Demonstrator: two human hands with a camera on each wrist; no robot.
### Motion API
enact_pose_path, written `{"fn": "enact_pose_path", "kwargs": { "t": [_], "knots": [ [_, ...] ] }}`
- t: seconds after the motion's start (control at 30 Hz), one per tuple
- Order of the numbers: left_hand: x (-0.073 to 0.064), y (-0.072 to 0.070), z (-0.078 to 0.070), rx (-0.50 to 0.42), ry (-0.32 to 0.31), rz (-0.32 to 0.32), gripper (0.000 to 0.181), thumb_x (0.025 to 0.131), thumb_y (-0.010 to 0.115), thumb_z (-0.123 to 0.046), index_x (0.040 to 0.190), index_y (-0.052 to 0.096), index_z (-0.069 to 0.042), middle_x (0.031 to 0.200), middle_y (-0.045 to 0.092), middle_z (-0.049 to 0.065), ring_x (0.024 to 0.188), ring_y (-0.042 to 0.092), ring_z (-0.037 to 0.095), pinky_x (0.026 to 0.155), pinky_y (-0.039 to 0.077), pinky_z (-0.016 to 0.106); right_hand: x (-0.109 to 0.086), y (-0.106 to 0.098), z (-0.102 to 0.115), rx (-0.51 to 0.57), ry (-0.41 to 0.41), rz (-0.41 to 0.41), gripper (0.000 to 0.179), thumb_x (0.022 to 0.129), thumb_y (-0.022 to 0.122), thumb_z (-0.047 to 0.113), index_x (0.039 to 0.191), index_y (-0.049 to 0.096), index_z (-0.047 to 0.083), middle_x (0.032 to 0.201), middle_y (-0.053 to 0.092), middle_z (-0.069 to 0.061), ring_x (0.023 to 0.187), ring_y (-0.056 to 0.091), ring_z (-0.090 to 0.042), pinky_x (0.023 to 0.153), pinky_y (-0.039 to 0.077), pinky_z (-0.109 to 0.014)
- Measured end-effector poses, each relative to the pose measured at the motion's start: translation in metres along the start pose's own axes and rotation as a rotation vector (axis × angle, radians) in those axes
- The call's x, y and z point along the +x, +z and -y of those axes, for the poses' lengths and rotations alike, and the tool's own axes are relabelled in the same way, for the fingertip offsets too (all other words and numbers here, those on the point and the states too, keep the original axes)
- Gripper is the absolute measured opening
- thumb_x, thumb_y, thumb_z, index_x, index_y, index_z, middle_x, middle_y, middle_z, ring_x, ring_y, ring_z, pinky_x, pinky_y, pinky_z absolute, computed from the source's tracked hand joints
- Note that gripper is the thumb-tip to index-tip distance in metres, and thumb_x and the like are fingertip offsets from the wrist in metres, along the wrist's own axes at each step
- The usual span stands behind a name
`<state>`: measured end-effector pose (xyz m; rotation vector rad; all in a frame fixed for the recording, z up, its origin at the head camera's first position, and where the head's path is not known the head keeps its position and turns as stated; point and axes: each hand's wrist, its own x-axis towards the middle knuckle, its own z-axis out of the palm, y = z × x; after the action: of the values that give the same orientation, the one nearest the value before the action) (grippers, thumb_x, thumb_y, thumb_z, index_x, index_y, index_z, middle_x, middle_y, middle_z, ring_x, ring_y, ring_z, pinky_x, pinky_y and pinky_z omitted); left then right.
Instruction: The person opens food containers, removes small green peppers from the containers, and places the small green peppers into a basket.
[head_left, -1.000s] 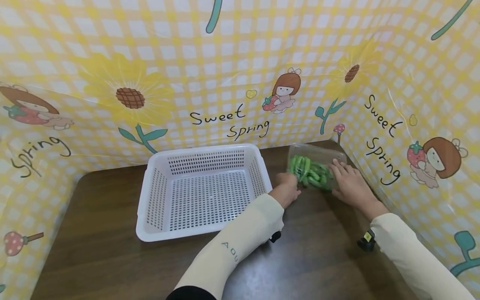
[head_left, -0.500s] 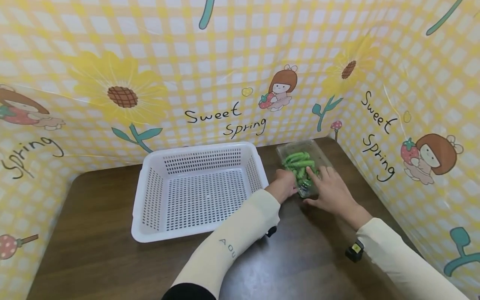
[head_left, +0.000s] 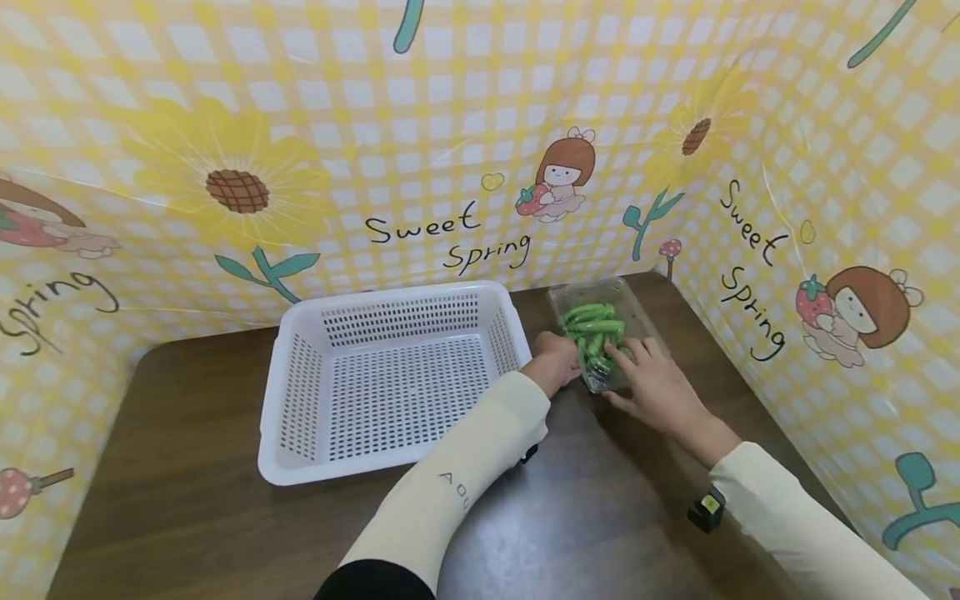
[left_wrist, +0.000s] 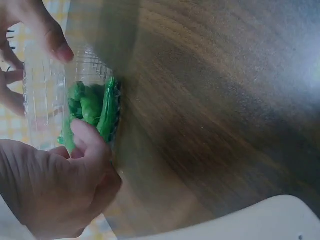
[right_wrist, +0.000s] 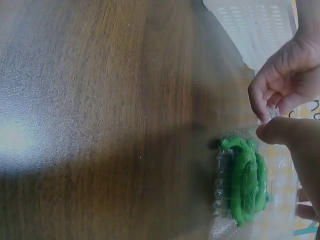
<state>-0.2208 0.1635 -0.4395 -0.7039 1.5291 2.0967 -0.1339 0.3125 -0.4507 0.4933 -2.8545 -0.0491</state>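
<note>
A clear plastic box [head_left: 637, 315] with several long green pepper-like pods [head_left: 592, 329] inside sits at the table's right back. My left hand [head_left: 553, 360] is at the box's left side, thumb and fingers curled and pinching its clear edge, as the right wrist view shows. The right hand [head_left: 660, 392] lies over the box's near right part with its fingers spread and fairly straight, thumb at the near edge. In the left wrist view the pods [left_wrist: 92, 107] show through the clear wall [left_wrist: 45, 95]. Whether the lid is latched cannot be told.
A white perforated basket [head_left: 277, 400] stands on the brown wooden table [head_left: 187, 467], left of the box; the left forearm passes along its near right corner. A yellow checked cloth [head_left: 420, 108] with printed flowers rises behind and to the right.
The box has turned from lying crosswise to pointing away from me. My right hand has shifted left from its far right end to its near part. The left hand stays at its left edge.
</note>
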Motion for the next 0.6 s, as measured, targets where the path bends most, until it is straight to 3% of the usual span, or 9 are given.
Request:
{"fn": "enact_pose_path", "kwargs": {
  "t": [0.07,0.17,0.3,0.37,0.47,0.57,0.6],
  "knots": [
    [0.000,-0.003,0.000,0.078,0.021,0.035,0.047,0.103,0.038,0.006,0.150,0.042,0.007,0.134,0.061,0.027,0.116,0.065,0.043,0.102,0.060,0.052,-0.001,0.001,-0.001,0.003,-0.001,-0.009,0.074,0.083,0.086,0.039,0.141,0.058,0.003,0.132,0.058,-0.023,0.116,0.054,-0.040,0.083,0.062,-0.053],
    [0.000,-0.006,0.000,0.182,0.049,0.070,0.050,0.100,0.044,0.007,0.150,0.043,0.004,0.115,0.063,0.020,0.089,0.067,0.033,0.097,0.064,0.047,-0.004,0.003,-0.002,0.028,-0.004,-0.049,0.071,0.084,0.086,0.037,0.140,0.059,0.002,0.132,0.057,-0.023,0.117,0.054,-0.041,0.085,0.061,-0.052],
    [0.003,-0.006,0.002,0.345,0.084,0.032,0.038,0.095,0.048,0.007,0.132,0.056,0.005,0.085,0.054,0.008,0.058,0.053,0.017,0.079,0.068,0.038,-0.010,0.007,0.000,0.109,-0.099,-0.186,0.051,0.082,0.087,0.023,0.121,0.065,-0.002,0.120,0.061,-0.020,0.106,0.059,-0.037,0.083,0.059,-0.048],
    [0.003,-0.006,0.002,0.410,0.093,0.009,0.028,0.094,0.049,0.006,0.120,0.060,0.004,0.080,0.052,0.006,0.051,0.051,0.014,0.072,0.068,0.035,-0.013,0.011,0.005,0.134,-0.177,-0.264,0.031,0.087,0.080,0.015,0.109,0.065,-0.001,0.110,0.061,-0.017,0.097,0.060,-0.033,0.076,0.059,-0.044],
    [0.004,-0.007,0.000,0.466,0.101,-0.012,0.019,0.094,0.051,0.003,0.109,0.062,0.003,0.082,0.056,0.008,0.046,0.053,0.013,0.055,0.063,0.028,-0.017,0.016,0.013,0.145,-0.266,-0.311,0.011,0.093,0.069,0.007,0.102,0.067,0.000,0.103,0.061,-0.012,0.092,0.059,-0.028,0.070,0.059,-0.039],
    [0.004,-0.007,0.000,0.471,0.109,-0.015,0.016,0.094,0.051,0.002,0.106,0.061,0.002,0.082,0.057,0.008,0.043,0.051,0.012,0.044,0.055,0.022,-0.018,0.020,0.016,0.138,-0.297,-0.313,0.011,0.096,0.062,0.004,0.103,0.069,0.000,0.102,0.063,-0.011,0.093,0.059,-0.027,0.072,0.061,-0.038],
    [0.005,-0.006,0.000,0.472,0.107,-0.015,0.014,0.094,0.052,0.001,0.105,0.061,0.002,0.079,0.056,0.007,0.042,0.051,0.012,0.041,0.050,0.019,-0.017,0.021,0.016,0.132,-0.306,-0.313,0.013,0.092,0.066,0.001,0.105,0.070,-0.001,0.103,0.064,-0.011,0.094,0.060,-0.027,0.074,0.061,-0.039]
  ]
}}
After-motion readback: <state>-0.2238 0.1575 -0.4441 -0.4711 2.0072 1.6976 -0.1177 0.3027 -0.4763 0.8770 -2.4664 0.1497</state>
